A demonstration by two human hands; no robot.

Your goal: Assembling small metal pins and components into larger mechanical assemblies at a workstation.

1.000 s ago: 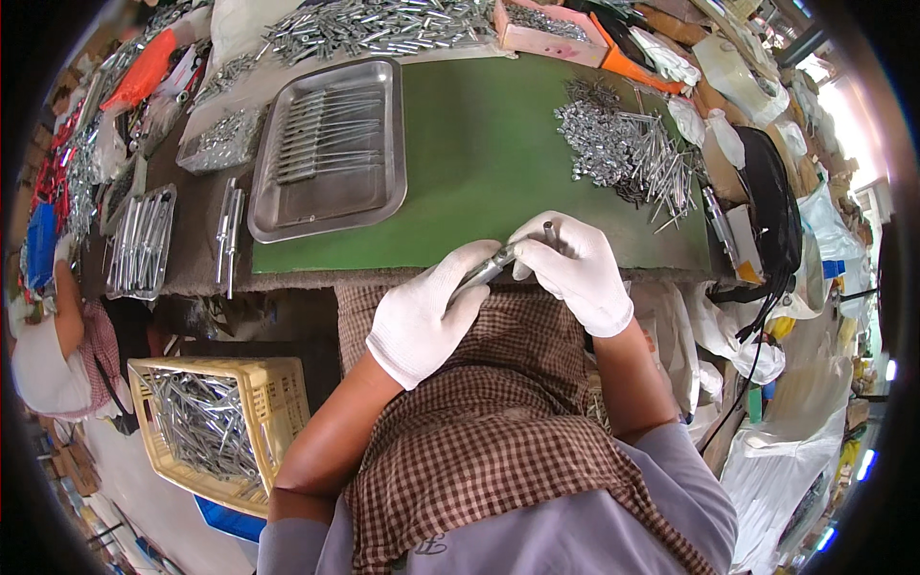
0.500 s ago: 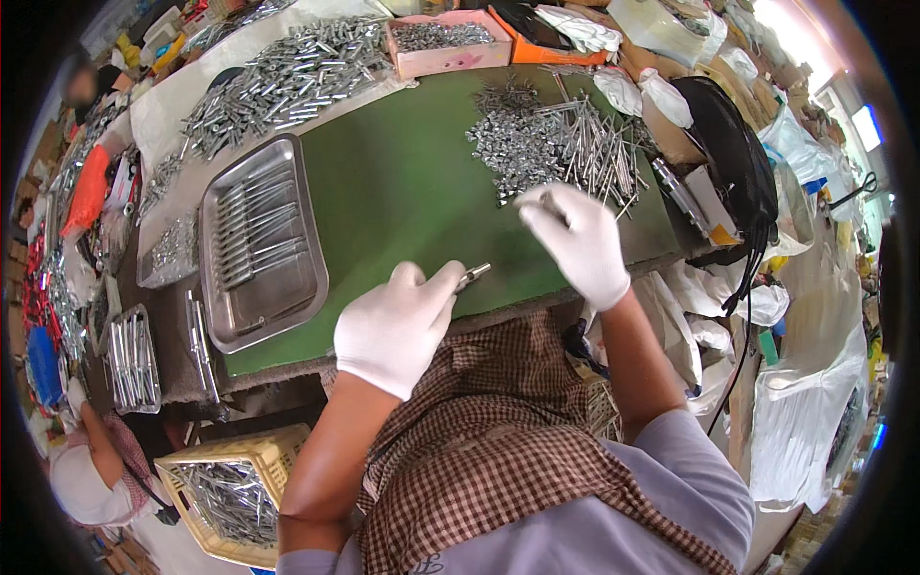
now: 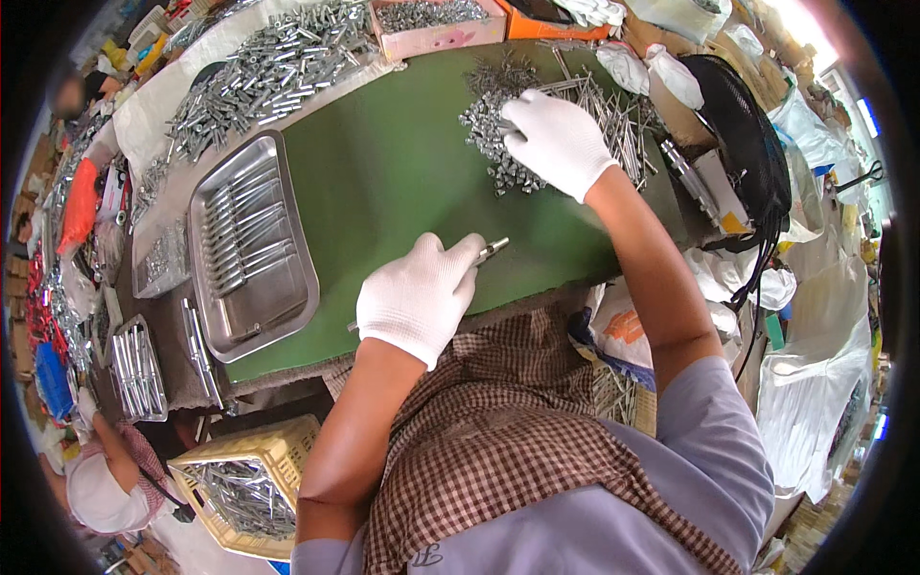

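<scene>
My left hand [image 3: 419, 295], in a white knit glove, is closed round a slim metal rod [image 3: 493, 251]. The rod's shiny tip sticks out past my thumb and forefinger, and most of its length is hidden in the palm. My right hand [image 3: 561, 142], gloved alike, reaches over a heap of small metal nuts [image 3: 513, 174] at the far right of the green table top. Its fingers are bent and close together at the heap; what they pinch, if anything, is hidden. Beside the nuts lies a pile of thin metal pins [image 3: 623, 144], with small dark pieces [image 3: 503, 72] behind.
On the left a steel tray [image 3: 305, 287] holds a row of metal rods. A smaller tray [image 3: 139, 369] with rods stands nearer. Metal sleeves [image 3: 278, 67] are heaped at the back beside a pink box [image 3: 441, 40]. A yellow crate [image 3: 307, 441] sits below the table edge.
My right hand has moved away from me, from the near edge of the nuts onto the heap. The left hand, still holding the rod, has shifted slightly right and away.
</scene>
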